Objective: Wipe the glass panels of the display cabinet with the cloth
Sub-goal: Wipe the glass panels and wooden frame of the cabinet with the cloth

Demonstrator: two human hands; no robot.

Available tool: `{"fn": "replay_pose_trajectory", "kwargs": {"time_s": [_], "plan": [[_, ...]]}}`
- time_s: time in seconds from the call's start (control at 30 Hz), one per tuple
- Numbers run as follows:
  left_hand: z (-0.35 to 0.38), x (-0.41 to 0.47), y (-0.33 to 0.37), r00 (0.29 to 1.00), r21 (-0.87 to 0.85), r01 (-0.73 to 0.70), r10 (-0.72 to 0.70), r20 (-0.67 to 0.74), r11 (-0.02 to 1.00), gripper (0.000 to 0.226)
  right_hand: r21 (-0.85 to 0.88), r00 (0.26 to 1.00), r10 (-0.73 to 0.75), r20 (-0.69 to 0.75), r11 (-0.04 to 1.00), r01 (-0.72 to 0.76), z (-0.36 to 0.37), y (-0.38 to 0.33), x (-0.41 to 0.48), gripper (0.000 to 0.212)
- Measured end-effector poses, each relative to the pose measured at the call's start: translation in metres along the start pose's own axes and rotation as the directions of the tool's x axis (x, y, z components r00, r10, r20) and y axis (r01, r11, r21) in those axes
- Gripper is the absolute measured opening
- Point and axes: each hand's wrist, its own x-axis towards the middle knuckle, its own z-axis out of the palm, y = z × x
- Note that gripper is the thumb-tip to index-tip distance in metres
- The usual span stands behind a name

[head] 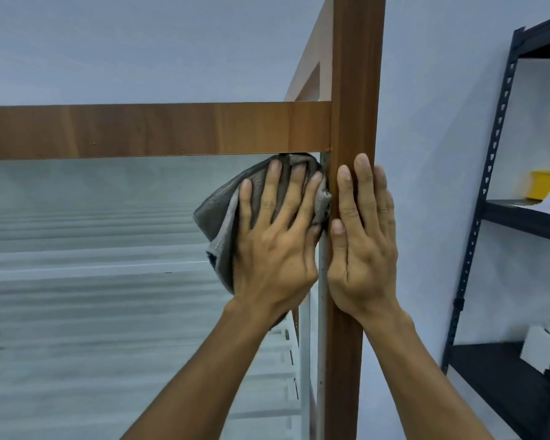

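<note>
Soft, even, cool light is filling the room, casting only faint shadows. The glass panel point(108, 233) is showing hazy, streaked reflections. Wide-angle distortion is tilting the black shelving rack point(477, 217) at the right edge

The left arm point(204, 376) and right arm point(426, 376) reach up from 6 o'clock. The left grip point(277, 246) lies flat, fingers spread, pointing to 12 o'clock. The right grip point(362, 249), just at its 3 o'clock, lies flat, fingers together.

A black metal rack point(489, 373) on the right holds a yellow bin point(548, 185) and a white box point(535, 349).
</note>
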Motion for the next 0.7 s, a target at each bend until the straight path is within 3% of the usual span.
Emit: {"fn": "replay_pose_trajectory", "kwargs": {"time_s": [0.07, 0.23, 0.4, 0.7], "plan": [[-0.001, 0.004, 0.008, 0.998, -0.038, 0.063, -0.062, 0.003, 0.997, 0.059, -0.006, 1.0, 0.001, 0.003, 1.0, -0.001, 0.0, 0.001, -0.001, 0.054], [-0.005, 0.004, -0.012, 0.993, -0.025, -0.108, 0.109, 0.049, 0.994, 0.06, -0.065, 1.0, 0.014, -0.002, 0.998, -0.014, 0.0, -0.002, -0.001, 0.055], [-0.005, 0.002, -0.007, 0.997, 0.013, -0.068, 0.067, 0.039, 0.998, 0.06, -0.191, 0.996, 0.068, -0.057, 0.979, -0.078, 0.007, -0.014, -0.005, 0.053], [-0.012, -0.002, -0.023, 0.997, 0.028, -0.059, 0.057, 0.047, 0.998, 0.056, -0.221, 0.99, 0.081, -0.114, 0.97, -0.104, 0.02, -0.029, -0.01, 0.052]]}}
